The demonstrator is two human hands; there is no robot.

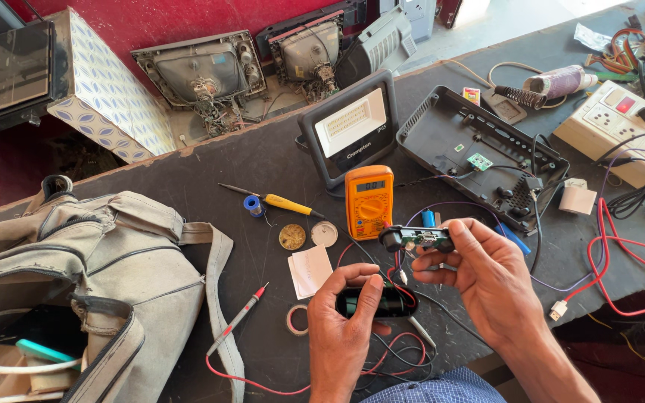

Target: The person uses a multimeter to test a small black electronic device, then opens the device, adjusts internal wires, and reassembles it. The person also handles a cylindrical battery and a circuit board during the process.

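My left hand (345,328) grips a small black cylindrical part (375,304) with red and black wires running from it. My right hand (487,280) holds up a narrow green circuit board with a black round end (416,239), pinched between thumb and fingers. Both hands hover over the dark workbench (255,160), close together. An orange multimeter (369,201) lies just beyond the board, and its red-tipped probe (239,317) lies left of my left hand.
An LED floodlight (350,128) and an open black casing (479,153) sit further back. A yellow-handled tool (281,201), two round tins (307,236) and paper (311,270) lie centre. Grey bag (91,276) at left, white power strip (625,130) and red cables (621,261) at right.
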